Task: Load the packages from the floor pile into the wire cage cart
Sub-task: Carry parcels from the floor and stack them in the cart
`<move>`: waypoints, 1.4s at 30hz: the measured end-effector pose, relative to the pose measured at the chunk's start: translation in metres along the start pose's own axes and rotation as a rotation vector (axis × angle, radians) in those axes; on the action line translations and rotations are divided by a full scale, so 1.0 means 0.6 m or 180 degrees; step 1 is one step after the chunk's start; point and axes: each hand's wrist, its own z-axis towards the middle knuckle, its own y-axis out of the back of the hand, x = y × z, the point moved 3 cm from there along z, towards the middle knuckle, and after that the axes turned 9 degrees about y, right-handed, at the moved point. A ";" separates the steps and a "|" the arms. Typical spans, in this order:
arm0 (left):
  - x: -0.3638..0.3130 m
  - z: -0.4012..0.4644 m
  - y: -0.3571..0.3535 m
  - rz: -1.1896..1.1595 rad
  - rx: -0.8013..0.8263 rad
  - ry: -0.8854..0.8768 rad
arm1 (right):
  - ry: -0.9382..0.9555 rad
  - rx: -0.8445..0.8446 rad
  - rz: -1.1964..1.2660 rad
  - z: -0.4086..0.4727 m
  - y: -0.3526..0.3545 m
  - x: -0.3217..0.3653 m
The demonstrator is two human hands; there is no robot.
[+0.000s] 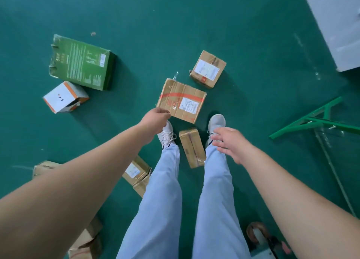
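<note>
Green floor (253, 44) scattered with packages; left hand (154, 120) pinches the flat brown cardboard box (182, 101) at twelve o'clock; right hand (232, 143) hangs loose-fingered, holding nothing.

A green painted floor (253, 44) filled the view, scuffed and speckled with small scraps of litter (93, 33). A white slab-like object (335, 21) lay at an angle in the upper right corner. At the right, a green metal frame (311, 119) lay on the floor, with a thin pale rod (335, 173) running down from it toward the lower right. Near the bottom edge stood a brownish caster wheel (257, 234) with dark fittings beside it. The person wore pale blue trousers (161, 200) and white sneakers (216, 122).
</note>
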 end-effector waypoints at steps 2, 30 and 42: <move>0.011 0.073 -0.013 0.0028 -0.0048 0.0103 | -0.0193 0.0168 -0.0152 0.066 -0.007 -0.008; 0.095 0.691 -0.149 -0.0026 -0.0963 0.0931 | -0.0386 0.0143 -0.0383 0.693 -0.102 -0.109; 0.081 0.323 -0.037 -0.1204 -0.0536 0.0513 | 0.0019 -0.0115 -0.0070 0.342 -0.064 -0.011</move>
